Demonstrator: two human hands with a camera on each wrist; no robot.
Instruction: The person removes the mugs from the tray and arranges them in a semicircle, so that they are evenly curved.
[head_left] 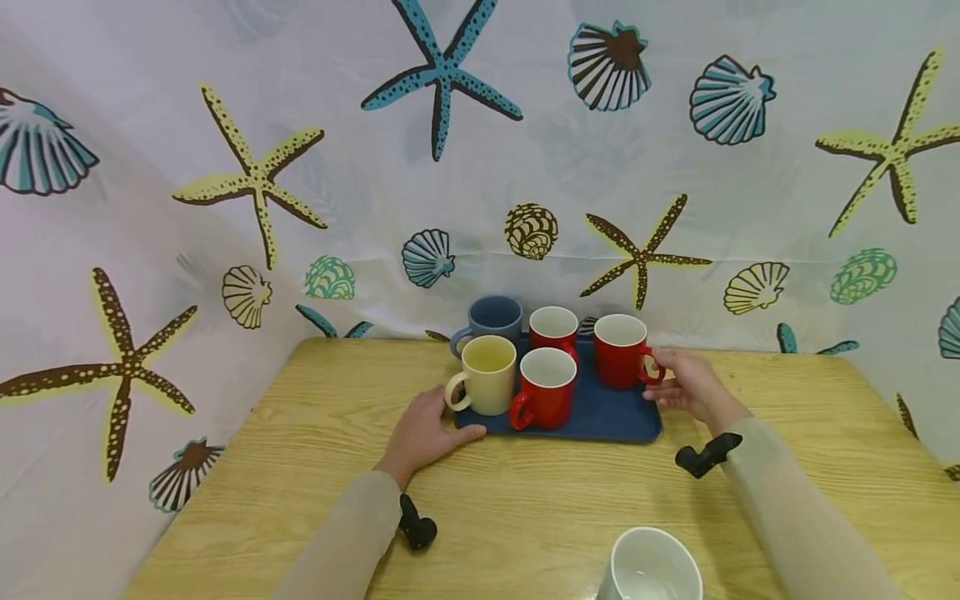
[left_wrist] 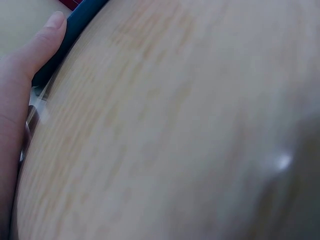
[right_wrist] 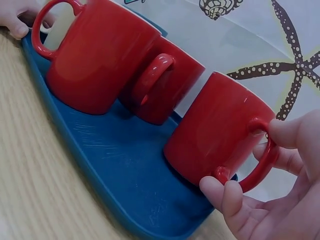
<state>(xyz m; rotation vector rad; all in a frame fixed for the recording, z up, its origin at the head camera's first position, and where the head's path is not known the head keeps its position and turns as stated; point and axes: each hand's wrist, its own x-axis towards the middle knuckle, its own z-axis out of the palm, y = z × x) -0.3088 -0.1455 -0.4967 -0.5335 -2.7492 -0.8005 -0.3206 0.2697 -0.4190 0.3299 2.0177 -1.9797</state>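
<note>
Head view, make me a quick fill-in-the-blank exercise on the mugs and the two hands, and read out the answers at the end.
1. The right hand holds a red mug by its ____.
2. The left hand touches the blue ____.
3. The mug directly behind the yellow mug is coloured ____.
4. Exactly ____ red mugs are in view.

Missing words: handle; tray; blue; three.
</note>
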